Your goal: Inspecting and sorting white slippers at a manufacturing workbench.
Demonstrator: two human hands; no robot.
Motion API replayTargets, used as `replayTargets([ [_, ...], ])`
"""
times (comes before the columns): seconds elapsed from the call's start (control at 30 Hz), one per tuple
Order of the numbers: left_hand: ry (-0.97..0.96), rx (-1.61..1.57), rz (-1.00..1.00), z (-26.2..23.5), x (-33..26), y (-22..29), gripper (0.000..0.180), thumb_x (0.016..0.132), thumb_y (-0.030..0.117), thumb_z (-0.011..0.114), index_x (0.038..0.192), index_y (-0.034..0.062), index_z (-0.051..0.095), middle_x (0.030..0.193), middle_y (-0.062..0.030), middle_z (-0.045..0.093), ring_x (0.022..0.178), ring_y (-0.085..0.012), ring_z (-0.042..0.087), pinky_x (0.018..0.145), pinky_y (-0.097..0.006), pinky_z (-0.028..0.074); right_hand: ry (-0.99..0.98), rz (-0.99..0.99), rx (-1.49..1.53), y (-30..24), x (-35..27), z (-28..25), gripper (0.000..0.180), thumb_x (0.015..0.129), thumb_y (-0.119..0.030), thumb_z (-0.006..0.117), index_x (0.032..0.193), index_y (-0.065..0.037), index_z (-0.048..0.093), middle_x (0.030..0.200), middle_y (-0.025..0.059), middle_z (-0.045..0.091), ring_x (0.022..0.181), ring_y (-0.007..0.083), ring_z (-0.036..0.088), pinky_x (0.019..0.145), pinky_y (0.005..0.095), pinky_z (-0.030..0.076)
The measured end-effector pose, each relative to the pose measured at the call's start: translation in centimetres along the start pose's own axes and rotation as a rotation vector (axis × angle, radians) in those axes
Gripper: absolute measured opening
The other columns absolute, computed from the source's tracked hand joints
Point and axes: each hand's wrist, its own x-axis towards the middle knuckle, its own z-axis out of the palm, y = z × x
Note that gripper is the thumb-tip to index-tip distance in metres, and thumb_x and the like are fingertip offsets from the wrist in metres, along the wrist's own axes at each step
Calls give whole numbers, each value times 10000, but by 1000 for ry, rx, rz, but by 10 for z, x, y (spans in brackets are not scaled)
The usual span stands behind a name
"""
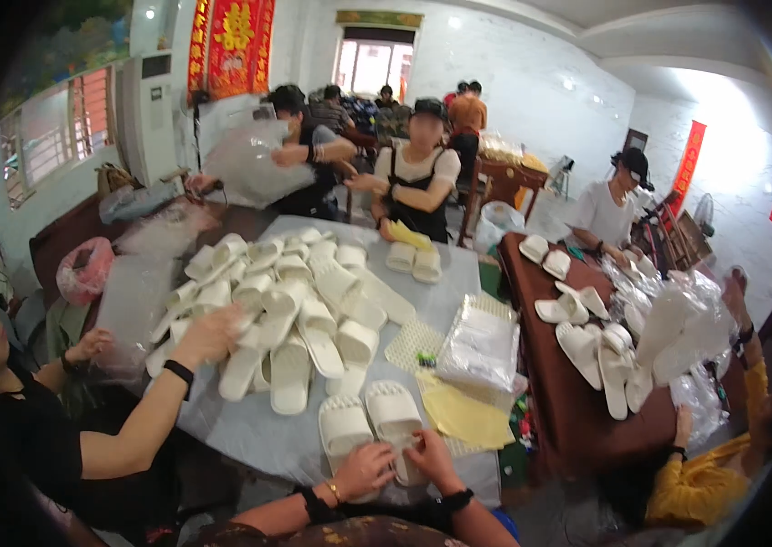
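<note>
At the near edge of the table a pair of white slippers lies side by side, toes pointing away from me. My left hand (365, 470) rests over the heel of the left slipper (344, 427), its curled fingers reaching to the inner edge of the right slipper (393, 410). On that same slipper's outer edge, my right hand (432, 459) has its fingers bent and closed. Both hands hide the heel ends. Anything small between the fingertips is not visible. Just beyond lies a large heap of loose white slippers (290, 305).
Right of my hands are yellow sheets (466, 415) and a stack of clear plastic bags (480, 342). At the left, a co-worker's hand (213, 335) reaches into the heap. A brown table (577, 447) with slippers and plastic stands right. Other people work around both tables.
</note>
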Motion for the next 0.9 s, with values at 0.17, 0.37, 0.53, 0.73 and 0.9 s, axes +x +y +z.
replayTargets([
  [0.17,34,-190,-116,-20,-15,2,355,871,301,677,1140,71,663,1170,-145,625,1063,-331,590,932,-424,454,-124,22,88,-3,-6,-10,569,709,-284,817,1159,-8,603,777,98,596,719,250,592,656,367,480],
  [0.37,-95,25,-338,-29,10,13,566,878,463,627,1312,104,570,1104,-256,590,1030,-441,565,898,-466,461,-215,87,76,-8,-1,-11,588,741,-295,804,1211,-14,590,854,131,619,766,275,612,700,380,493],
  [0.53,-66,271,-405,3,26,-6,825,840,608,608,1402,28,440,989,-313,589,992,-475,561,857,-532,433,-196,-13,172,-12,-5,-1,454,842,-160,709,1240,-8,551,825,91,604,733,198,606,681,325,495],
  [0.73,-26,42,-494,-11,25,4,770,826,537,666,1292,-49,486,965,-296,610,945,-466,578,859,-517,442,-174,142,436,-9,-10,-2,358,903,-106,660,1237,-31,555,843,22,619,725,94,592,661,263,492],
  [0.9,25,27,-399,-38,16,16,818,843,479,680,1375,-81,409,1062,-303,605,981,-445,590,863,-489,458,-236,263,570,2,-10,-1,340,903,-94,655,1219,-9,562,819,21,615,726,92,586,662,256,485],
])
